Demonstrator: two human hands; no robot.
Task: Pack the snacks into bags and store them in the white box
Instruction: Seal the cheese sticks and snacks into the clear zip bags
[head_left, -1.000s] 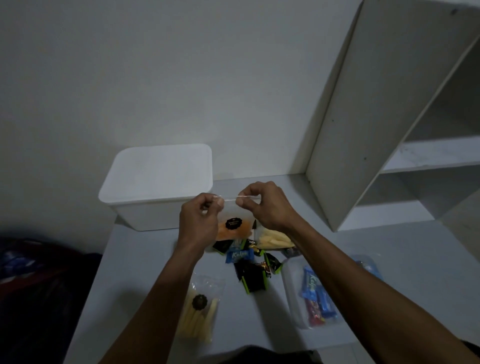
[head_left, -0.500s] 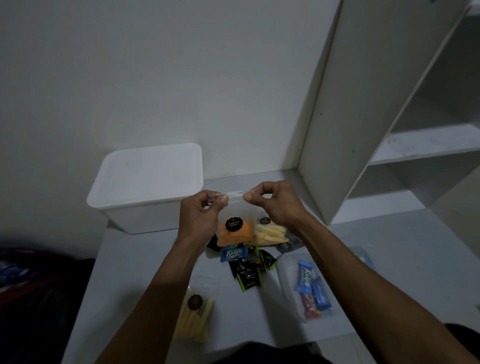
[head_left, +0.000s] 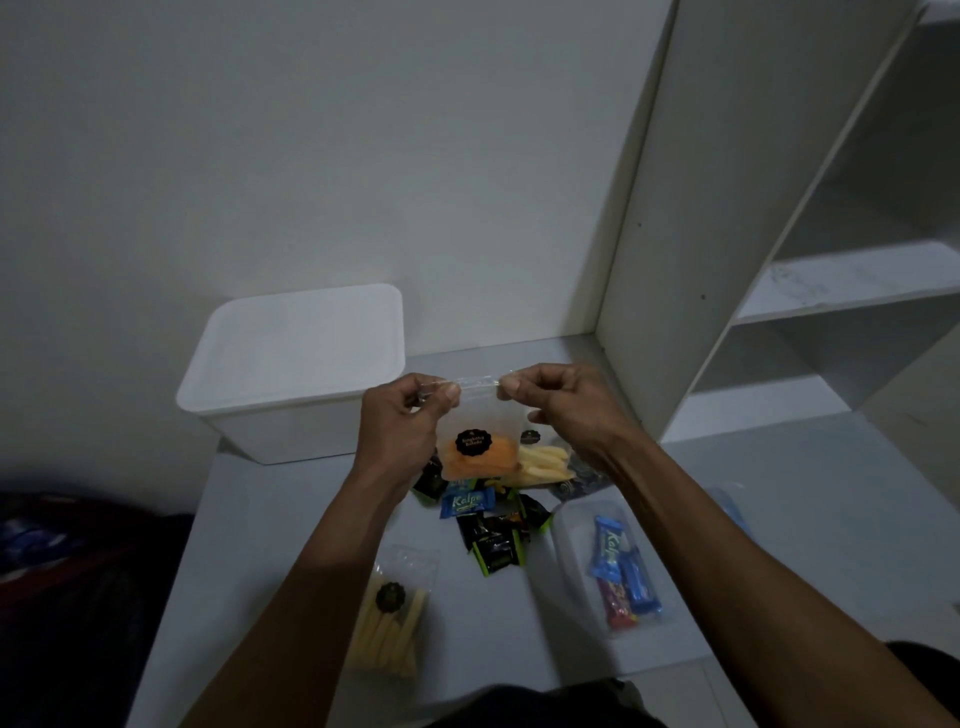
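1. The left hand (head_left: 400, 426) and the right hand (head_left: 563, 405) hold a clear plastic zip bag with orange chips (head_left: 480, 441) above the tabletop (head_left: 779, 519).
2. The fingers (head_left: 451, 391) of each hand pinch the top strip of the bag, one hand at each end.
3. The white plastic box with a closed lid (head_left: 296, 364) stands on the tabletop behind the left hand.
4. Small blue and black snack packets (head_left: 488, 525) lie under the bag.
5. A clear bag of pale sticks (head_left: 389, 618) lies close to the front edge.
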